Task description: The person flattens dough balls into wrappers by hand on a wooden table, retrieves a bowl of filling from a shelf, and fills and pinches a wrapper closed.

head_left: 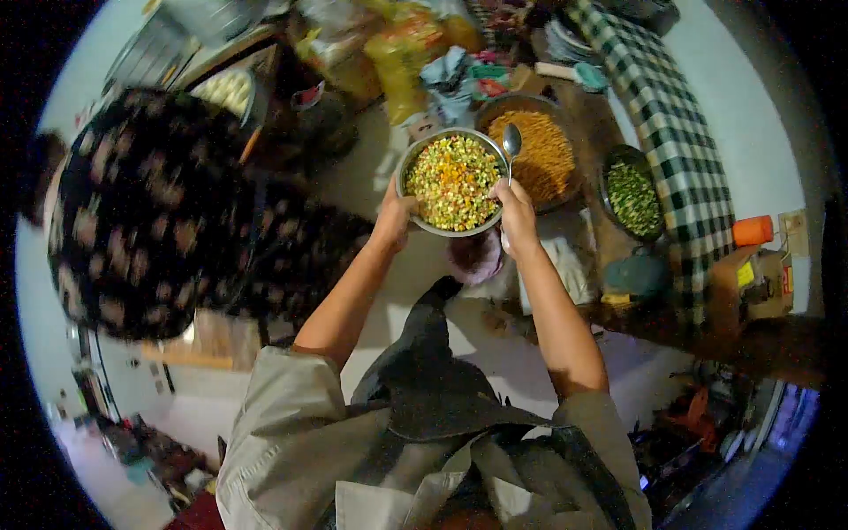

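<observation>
Between my two hands I carry a round metal bowl (412, 218) full of diced vegetables (452, 184) in green, yellow and orange. My left hand (394, 215) grips the left rim, thumb on top. At the right rim, my right hand (518, 212) closes on the bowl and on the handle of a metal spoon (511, 141), whose head points up and away from me. Just beyond the bowl to the right stands a large pan (574, 181) of orange-brown food. The undersides of both hands are hidden by the bowl.
A person in a dark patterned garment (168, 212) is close on my left. On the right, a dark bowl of chopped greens (633, 194) stands by a checkered cloth (662, 115). Yellow plastic bags (402, 75) are piled ahead. A bowl of pale round items (227, 91) is at upper left.
</observation>
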Motion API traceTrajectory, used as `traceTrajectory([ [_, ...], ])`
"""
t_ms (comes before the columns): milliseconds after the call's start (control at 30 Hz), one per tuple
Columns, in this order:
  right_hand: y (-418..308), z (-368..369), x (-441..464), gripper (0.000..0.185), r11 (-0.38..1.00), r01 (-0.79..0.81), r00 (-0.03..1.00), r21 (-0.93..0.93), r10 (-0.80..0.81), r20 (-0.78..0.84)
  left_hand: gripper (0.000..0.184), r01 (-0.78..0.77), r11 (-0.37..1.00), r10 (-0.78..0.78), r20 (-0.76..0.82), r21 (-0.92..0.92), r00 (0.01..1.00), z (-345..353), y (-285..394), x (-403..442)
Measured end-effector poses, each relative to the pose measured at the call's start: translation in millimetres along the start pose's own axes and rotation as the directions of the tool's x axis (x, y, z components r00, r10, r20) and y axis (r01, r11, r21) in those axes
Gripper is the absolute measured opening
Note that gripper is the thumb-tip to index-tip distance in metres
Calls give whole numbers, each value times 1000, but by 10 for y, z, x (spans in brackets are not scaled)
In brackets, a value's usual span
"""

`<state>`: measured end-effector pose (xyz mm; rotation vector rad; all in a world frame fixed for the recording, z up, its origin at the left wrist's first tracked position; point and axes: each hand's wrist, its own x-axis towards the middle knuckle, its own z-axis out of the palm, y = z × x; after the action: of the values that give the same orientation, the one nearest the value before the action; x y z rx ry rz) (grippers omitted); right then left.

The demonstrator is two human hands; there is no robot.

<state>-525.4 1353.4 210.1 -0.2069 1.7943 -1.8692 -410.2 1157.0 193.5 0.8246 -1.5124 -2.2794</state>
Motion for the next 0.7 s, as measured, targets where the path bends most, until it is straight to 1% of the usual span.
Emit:
traceTrajectory([
  [33,100,98,-230,30,1000,-18,999,-5,18,36,83,1,1000,-2,-40,-6,999,-173,-44,-293],
  [67,182,203,-478,30,999,-34,996,4,34,80,89,41,998,-43,-25,-50,999,-332,-49,-594],
  [100,418,342,-613,29,1000,1,994,-26,2,113,94,43,990,-40,25,-134,999,-606,-277,-717],
  [133,469,453,-841,29,1000,-8,989,-16,11,146,94,26,990,-27,-6,-141,1000,-758,-265,-982],
  [167,553,550,-1081,29,995,-83,985,-63,91,145,94,44,994,-46,-23,-97,999,-946,-345,-1199],
  [200,749,676,-1231,29,996,-64,982,-63,74,175,95,51,997,-54,-49,-51,997,-1162,-402,-1380],
  [233,952,801,-1379,28,997,-44,977,-62,56,206,95,34,996,-37,-42,-78,998,-1360,-502,-1551],
  [267,1010,820,-1574,28,996,-49,970,-69,64,234,94,79,987,-91,-84,-139,992,-1417,-513,-1738],
  [300,1161,1002,-1701,29,987,-119,962,-108,141,232,94,67,988,-79,-83,-138,993,-1719,-700,-1871],
  [333,1389,989,-1580,30,978,-134,956,-157,169,239,94,5,989,-16,-73,-146,997,-1863,-1054,-1766],
  [367,1567,1031,-1737,31,984,-62,953,-166,108,284,96,-4,985,-7,-59,-175,998,-2017,-1076,-1845],
  [400,1711,1020,-1859,33,983,-10,923,-181,78,376,96,62,987,-78,-106,-148,991,-2097,-1214,-2172],
  [467,1981,1299,-2104,34,981,3,922,-195,73,381,96,30,981,-55,-129,-194,990,-2453,-1347,-2411],
  [533,2174,1630,-2346,35,964,52,889,-262,74,451,96,-75,971,39,-157,-229,987,-3067,-1837,-2599],
  [567,2223,1660,-2248,35,959,101,894,-263,29,448,97,-15,986,-9,-144,-169,990,-3139,-1886,-2463],
  [600,2225,1649,-2278,35,963,84,886,-255,45,461,97,-66,986,40,-167,-152,985,-3113,-1778,-2592],
  [667,2453,1967,-2321,34,965,15,890,-262,107,444,94,5,991,-34,-220,-132,975,-3391,-1667,-2727],
  [700,2404,2242,-2351,32,949,17,881,-316,135,454,94,-17,984,-24,-225,-176,974,-3684,-1771,-2672],
])
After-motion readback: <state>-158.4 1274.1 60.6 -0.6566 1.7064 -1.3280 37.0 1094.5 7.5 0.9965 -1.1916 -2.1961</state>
